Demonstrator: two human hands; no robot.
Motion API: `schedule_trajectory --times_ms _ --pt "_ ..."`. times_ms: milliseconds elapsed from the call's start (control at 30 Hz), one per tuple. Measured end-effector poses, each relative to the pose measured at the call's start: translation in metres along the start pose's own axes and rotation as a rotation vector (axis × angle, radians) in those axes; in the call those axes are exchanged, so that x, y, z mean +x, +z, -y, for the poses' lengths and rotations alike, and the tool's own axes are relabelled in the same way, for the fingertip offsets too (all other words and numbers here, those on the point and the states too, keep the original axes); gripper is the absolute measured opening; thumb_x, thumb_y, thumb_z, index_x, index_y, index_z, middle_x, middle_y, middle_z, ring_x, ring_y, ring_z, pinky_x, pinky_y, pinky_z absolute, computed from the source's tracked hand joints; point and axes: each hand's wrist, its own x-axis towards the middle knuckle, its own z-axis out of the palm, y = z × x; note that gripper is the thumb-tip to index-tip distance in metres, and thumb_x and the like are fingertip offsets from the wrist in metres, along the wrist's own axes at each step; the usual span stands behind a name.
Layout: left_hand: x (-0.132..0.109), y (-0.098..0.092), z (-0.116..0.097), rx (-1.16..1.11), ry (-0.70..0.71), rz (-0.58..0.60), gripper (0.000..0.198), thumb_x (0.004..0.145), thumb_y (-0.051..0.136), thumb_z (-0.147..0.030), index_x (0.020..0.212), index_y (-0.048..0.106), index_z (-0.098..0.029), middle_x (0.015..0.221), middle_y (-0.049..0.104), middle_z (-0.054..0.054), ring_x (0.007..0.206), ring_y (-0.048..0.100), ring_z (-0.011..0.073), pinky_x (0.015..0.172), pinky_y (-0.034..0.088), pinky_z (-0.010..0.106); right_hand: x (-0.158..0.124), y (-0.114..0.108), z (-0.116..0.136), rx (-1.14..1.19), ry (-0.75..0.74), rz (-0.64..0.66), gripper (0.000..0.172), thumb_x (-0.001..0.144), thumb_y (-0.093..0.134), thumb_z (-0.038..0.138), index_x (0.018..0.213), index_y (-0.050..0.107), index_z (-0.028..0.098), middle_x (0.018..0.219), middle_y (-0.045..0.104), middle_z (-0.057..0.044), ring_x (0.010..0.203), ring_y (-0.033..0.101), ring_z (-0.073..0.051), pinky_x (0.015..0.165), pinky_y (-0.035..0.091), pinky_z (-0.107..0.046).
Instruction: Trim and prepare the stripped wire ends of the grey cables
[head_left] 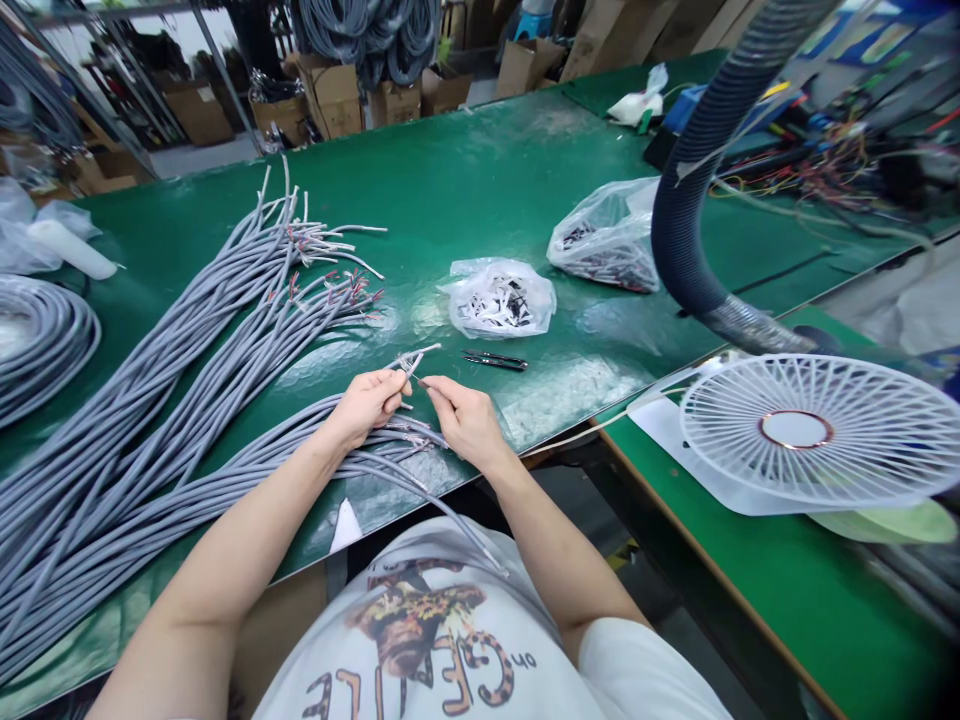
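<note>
My left hand is closed on the stripped end of a grey cable, whose pale tip sticks out past the fingers. Close beside it, my right hand pinches at the same cable end; what lies between its fingertips is too small to name. Long bundles of grey cables with red and white wire ends lie to the left, one bundle running under my left forearm. Black snips rest just beyond my right hand. Behind them sits an open plastic bag of small black and white pieces.
A second clear bag stands farther right, beside a thick black hose arching down. A white fan grille is at the right. Coiled cable lies far left on the green table.
</note>
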Motion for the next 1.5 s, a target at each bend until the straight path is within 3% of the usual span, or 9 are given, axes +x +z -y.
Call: schedule_trajectory --times_ms 700,1267,1500 --pt "0.001 -0.002 0.002 0.004 -0.009 0.022 0.044 0.069 0.069 -0.055 0.07 0.056 -0.013 0.039 0.034 -0.01 0.03 0.019 0.0002 0.032 0.01 0.015 0.0 0.003 -0.003 0.028 -0.03 -0.043 0.027 0.092 0.044 0.023 0.105 0.067 0.02 0.106 0.072 -0.006 0.092 0.069 -0.019 0.08 0.052 -0.028" --pt "0.0 -0.001 0.001 0.029 -0.008 0.024 0.046 0.067 0.07 -0.057 0.069 0.055 -0.013 0.038 0.033 -0.01 0.03 0.018 0.0003 0.032 0.011 0.015 0.001 0.005 -0.008 0.204 -0.107 -0.092 0.024 0.091 0.046 0.023 0.1 0.069 0.019 0.098 0.073 -0.005 0.083 0.068 -0.015 0.076 0.053 -0.025" --pt "0.001 -0.003 0.001 0.007 -0.012 0.031 0.043 0.071 0.068 -0.054 0.068 0.055 -0.013 0.039 0.033 -0.009 0.03 0.018 0.0004 0.032 0.011 0.015 0.002 0.004 -0.005 0.101 -0.116 -0.105 0.024 0.09 0.048 0.022 0.099 0.071 0.02 0.099 0.073 -0.006 0.089 0.069 -0.017 0.081 0.054 -0.027"
